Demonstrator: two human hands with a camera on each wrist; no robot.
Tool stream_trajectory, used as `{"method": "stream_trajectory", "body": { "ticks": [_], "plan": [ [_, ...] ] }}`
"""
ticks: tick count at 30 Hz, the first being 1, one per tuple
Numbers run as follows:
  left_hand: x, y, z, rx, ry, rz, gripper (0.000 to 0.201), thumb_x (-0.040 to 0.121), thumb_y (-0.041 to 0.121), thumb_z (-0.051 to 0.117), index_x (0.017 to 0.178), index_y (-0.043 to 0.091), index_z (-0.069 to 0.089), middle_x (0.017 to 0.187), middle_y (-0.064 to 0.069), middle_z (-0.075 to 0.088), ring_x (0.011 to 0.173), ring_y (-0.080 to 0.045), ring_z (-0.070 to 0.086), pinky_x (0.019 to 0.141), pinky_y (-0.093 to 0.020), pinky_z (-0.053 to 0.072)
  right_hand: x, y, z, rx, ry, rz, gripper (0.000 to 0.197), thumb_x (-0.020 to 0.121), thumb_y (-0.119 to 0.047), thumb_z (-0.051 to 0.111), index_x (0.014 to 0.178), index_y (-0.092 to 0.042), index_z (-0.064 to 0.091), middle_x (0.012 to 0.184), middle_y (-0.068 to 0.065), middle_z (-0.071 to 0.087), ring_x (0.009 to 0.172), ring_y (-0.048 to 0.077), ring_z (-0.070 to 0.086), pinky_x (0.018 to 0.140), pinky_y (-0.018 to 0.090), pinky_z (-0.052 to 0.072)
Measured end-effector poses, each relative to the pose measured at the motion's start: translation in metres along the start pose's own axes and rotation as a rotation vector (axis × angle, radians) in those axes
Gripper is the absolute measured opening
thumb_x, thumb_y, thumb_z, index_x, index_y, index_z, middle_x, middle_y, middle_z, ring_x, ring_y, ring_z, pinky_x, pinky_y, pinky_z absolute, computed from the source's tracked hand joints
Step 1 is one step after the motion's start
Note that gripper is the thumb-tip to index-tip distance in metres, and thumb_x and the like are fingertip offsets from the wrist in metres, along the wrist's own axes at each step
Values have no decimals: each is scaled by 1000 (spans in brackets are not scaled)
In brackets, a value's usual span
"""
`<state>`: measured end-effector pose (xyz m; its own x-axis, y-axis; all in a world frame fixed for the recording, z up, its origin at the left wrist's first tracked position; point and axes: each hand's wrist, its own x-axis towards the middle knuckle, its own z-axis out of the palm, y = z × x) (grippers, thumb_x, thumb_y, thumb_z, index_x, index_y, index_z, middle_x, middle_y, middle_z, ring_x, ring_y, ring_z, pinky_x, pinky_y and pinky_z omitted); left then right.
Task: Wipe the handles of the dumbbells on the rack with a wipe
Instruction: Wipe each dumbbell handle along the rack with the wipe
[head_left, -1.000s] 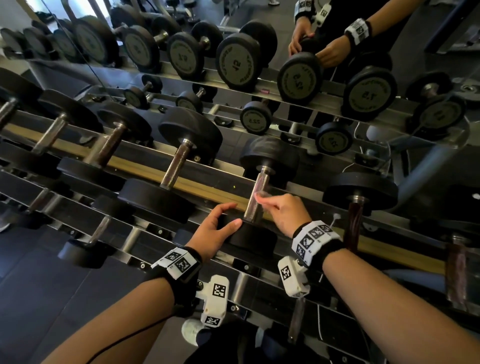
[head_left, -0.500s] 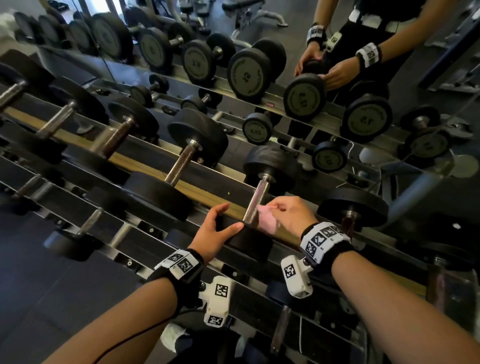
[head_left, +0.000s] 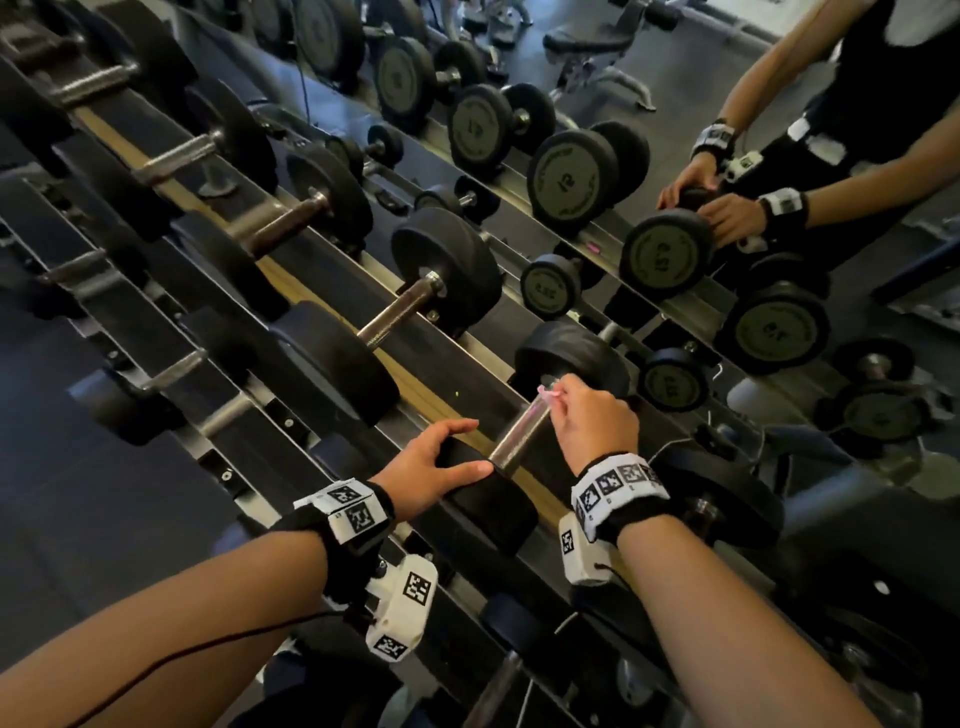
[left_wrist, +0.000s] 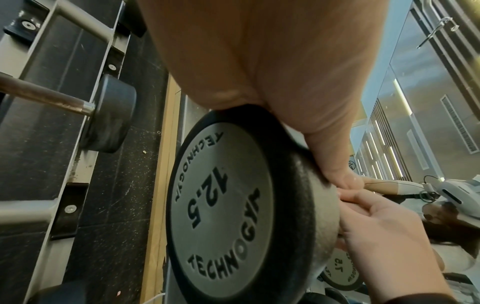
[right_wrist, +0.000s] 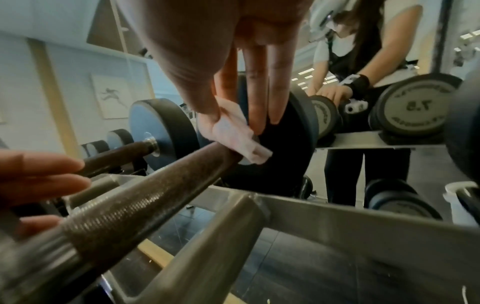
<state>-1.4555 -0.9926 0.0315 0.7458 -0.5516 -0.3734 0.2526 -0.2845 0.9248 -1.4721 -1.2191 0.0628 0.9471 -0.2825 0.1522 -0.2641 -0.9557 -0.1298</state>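
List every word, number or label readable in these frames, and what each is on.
"TECHNOGYM" twice, and "12.5": near end cap of the dumbbell that the left hand rests on.
"7.5", mirrored: reflected end cap in the mirror.
"12.5", mirrored: reflected end cap.
Other reflected caps: numbers too blurred to read.
Wristbands: square code markers only, no words.
Wipe: no print visible.
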Motion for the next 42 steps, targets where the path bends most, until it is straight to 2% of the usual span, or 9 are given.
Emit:
{"method": "stream_trajectory", "body": {
  "ticks": [6, 9, 17, 22, 27, 31, 36, 38, 42],
  "plan": [
    [3, -2, -1, 42, -5, 9, 67, 66, 54, 76, 127, 44, 50, 129, -2, 58, 117, -19, 59, 104, -43, 48, -7, 2, 11, 189, -25, -14, 27, 95, -44, 59, 111, -26, 72, 110, -3, 62, 91, 21, 64, 69, 28, 43],
    [5, -3, -2, 64, -13, 15, 56, 73, 48, 76, 124, 43, 53, 130, 0, 55, 118, -17, 58, 106, -42, 47, -9, 7, 13, 177, -50, -51, 30, 94, -40, 63, 119, -26, 70, 107, -2, 55, 89, 19, 58, 72, 31, 51],
    [4, -2, -2, 53, -18, 23, 61, 63, 57, 73, 120, 46, 54, 130, 0, 55, 117, -16, 59, 104, -42, 49, -9, 10, 11, 472, -137, -98, 22, 98, -27, 59, 110, -17, 74, 103, -2, 69, 92, 9, 62, 88, 23, 47],
    [4, -1, -2, 35, -24, 12, 60, 63, 56, 74, 119, 47, 55, 130, -1, 55, 117, -19, 59, 103, -44, 49, -15, 11, 10, 604, -396, -86, 24, 94, -42, 62, 91, -23, 76, 81, -10, 68, 78, 2, 65, 75, 18, 49],
    [5, -3, -3, 28, -35, 5, 58, 63, 58, 74, 117, 50, 54, 129, 0, 55, 116, -18, 59, 102, -43, 50, 3, 20, 1, 492, 2, -57, 25, 98, -38, 59, 88, -22, 75, 71, -10, 57, 63, 0, 55, 58, 9, 38],
    [5, -3, -3, 33, -35, -2, 62, 62, 59, 74, 119, 49, 52, 127, 0, 57, 113, -17, 61, 101, -42, 52, -4, 15, 12, 421, -136, -79, 29, 100, -38, 54, 95, -19, 76, 74, -12, 57, 60, 0, 54, 57, 5, 37],
    [4, -1, -2, 10, -45, -15, 62, 63, 55, 75, 121, 47, 52, 126, -2, 58, 113, -20, 62, 98, -43, 53, -22, 10, 13, 623, -372, -86, 37, 95, -52, 54, 88, -21, 75, 73, -3, 68, 69, 8, 66, 73, 34, 58],
    [3, 0, -3, 0, -45, -17, 61, 63, 56, 76, 119, 48, 52, 127, -2, 57, 112, -19, 62, 97, -43, 54, -20, 12, 9, 642, -449, -101, 30, 92, -49, 60, 88, -24, 76, 75, -3, 71, 71, 9, 69, 75, 35, 60],
    [2, 0, -3, -5, -42, -23, 61, 62, 56, 76, 118, 50, 52, 129, -1, 55, 114, -20, 61, 99, -45, 53, -3, 23, 5, 607, -96, -31, 15, 94, -35, 64, 99, -29, 76, 84, -5, 67, 73, 4, 64, 64, 8, 46]
  ]
}}
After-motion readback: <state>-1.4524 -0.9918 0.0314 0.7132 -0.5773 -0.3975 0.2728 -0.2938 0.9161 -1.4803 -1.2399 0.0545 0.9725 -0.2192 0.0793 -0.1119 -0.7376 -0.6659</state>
